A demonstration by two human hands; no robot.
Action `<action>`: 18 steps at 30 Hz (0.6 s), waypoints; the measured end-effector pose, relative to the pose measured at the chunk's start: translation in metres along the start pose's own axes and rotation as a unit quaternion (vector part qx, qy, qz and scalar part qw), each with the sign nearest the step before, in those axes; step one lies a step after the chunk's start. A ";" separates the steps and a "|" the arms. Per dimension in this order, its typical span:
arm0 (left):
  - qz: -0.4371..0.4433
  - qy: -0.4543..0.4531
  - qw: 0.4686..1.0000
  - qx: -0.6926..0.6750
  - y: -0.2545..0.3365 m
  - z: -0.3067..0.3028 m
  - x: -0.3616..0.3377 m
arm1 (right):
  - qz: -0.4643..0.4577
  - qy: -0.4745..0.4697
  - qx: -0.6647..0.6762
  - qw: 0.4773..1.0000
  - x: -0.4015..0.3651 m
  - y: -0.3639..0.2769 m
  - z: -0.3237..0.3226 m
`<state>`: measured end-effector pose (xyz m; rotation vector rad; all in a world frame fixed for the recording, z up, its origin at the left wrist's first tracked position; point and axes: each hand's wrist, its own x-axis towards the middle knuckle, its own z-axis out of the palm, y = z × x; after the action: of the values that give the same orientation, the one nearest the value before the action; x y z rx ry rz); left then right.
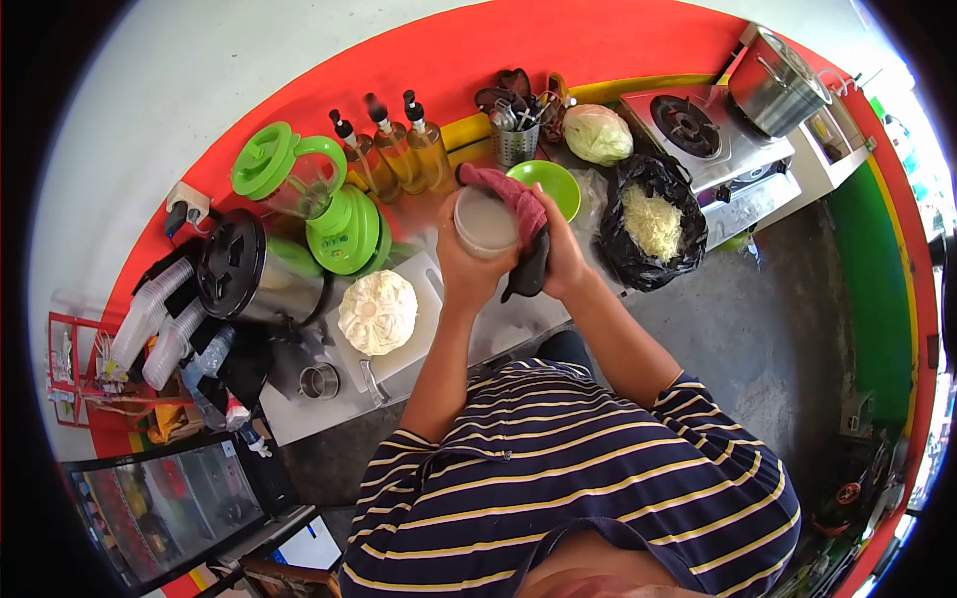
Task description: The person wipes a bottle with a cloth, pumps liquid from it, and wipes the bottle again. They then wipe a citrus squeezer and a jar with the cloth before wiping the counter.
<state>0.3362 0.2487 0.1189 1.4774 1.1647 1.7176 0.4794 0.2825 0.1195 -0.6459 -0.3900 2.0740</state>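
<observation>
My left hand [469, 271] is wrapped round the side of a round, whitish translucent plastic container [485, 221], held up over the counter. In my right hand [566, 257] is a dark pink and black cloth [526, 211], pressed along the container's right side. Just behind the cloth stands a green bowl [558, 182], partly covered by it. To the left, a pale peeled cabbage [378, 312] rests on a white cutting board [427, 289]. A knife [373, 383] lies at the board's front edge, its handle toward me.
A green blender [344, 224], several pump bottles [426, 148] and a utensil holder [515, 145] line the back. Shredded cabbage [653, 224] fills a black bag [616, 234] at right, near another cabbage [597, 135] and a stove [723, 135] with a steel pot [778, 85]. A metal cup [319, 382] stands front left.
</observation>
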 end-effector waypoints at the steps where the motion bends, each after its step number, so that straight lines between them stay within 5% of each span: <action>1: -0.002 0.005 1.000 0.001 0.002 0.003 0.000 | 0.005 -0.001 -0.002 1.000 -0.003 0.005 0.003; 4: -0.008 0.070 0.996 0.051 0.007 0.011 -0.003 | -0.097 0.033 -0.072 0.992 -0.013 0.011 0.012; 9: -0.004 -0.158 0.984 0.078 0.001 0.013 -0.017 | -0.010 -0.052 0.012 0.999 -0.008 -0.035 -0.015; 10: -0.026 -0.194 0.981 -0.003 -0.004 0.018 -0.017 | -0.001 -0.002 -0.018 1.000 -0.003 -0.046 -0.019; 15: -0.082 -0.223 0.971 -0.004 0.002 0.007 0.008 | 0.016 -0.035 -0.116 0.993 0.007 -0.057 -0.017; 17: -0.078 -0.226 0.971 0.025 0.001 0.005 0.016 | 0.019 0.022 -0.095 0.995 0.009 -0.044 -0.006; 18: -0.094 -0.177 0.977 -0.066 -0.005 0.005 0.018 | -0.005 0.030 -0.070 0.997 0.013 -0.032 -0.008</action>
<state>0.3369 0.2679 0.1227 1.4670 0.9481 1.3117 0.4993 0.3113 0.1253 -0.7862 -0.5049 2.0257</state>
